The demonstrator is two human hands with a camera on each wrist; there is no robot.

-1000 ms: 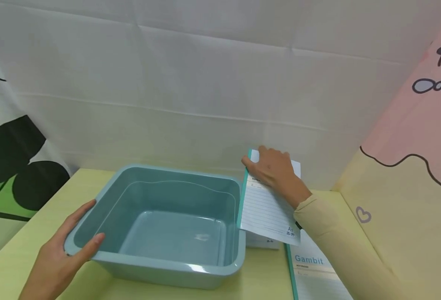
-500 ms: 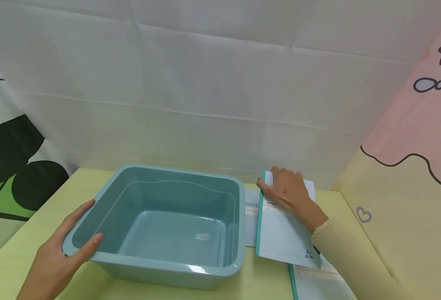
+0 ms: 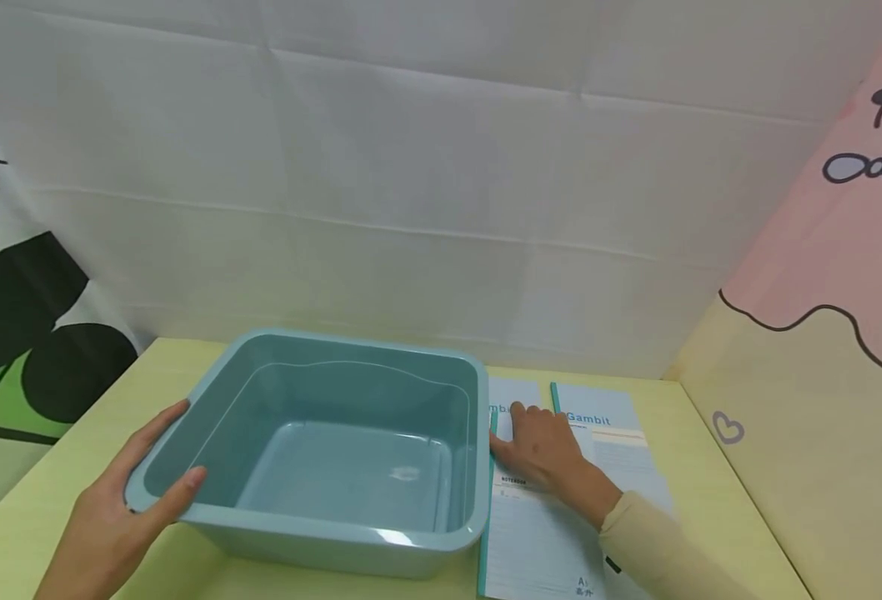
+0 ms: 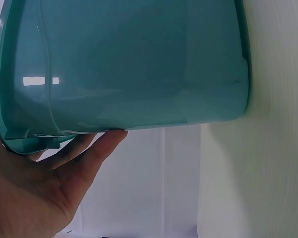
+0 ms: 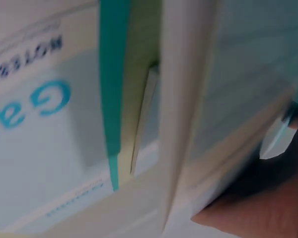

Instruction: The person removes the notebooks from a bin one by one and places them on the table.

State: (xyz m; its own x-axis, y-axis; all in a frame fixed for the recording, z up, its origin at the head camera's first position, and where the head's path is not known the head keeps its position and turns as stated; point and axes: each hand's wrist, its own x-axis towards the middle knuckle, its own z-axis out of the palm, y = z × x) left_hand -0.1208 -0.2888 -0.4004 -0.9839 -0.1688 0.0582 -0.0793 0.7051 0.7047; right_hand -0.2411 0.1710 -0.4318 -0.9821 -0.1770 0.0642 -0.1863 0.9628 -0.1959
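My left hand [image 3: 114, 500] grips the left rim of a blue-green plastic basin [image 3: 336, 537], thumb over the edge and fingers along the outside. In the left wrist view, the fingers [image 4: 84, 163] press against the basin wall [image 4: 139, 64]. My right hand [image 3: 546, 446] holds a notebook [image 3: 534, 550] with a teal spine by its upper part, close to the basin's right side. The right wrist view shows this notebook [image 5: 238, 109] raised on edge and a fingertip [image 5: 238, 213] against it. A "Gambit" notebook [image 3: 606, 408] lies flat just right of the hand.
Another notebook [image 3: 512, 390] lies behind the hand, partly hidden by the basin. All stand on a pale yellow table [image 3: 711, 500]. A white sheet [image 3: 411, 183] hangs at the back, and a printed pink and cream panel [image 3: 809, 275] bounds the right side.
My right hand moves rightward, then back left and nearer the front. A notebook now lies flat at the back right, and the hand holds one beside the basin. The left hand stays put.
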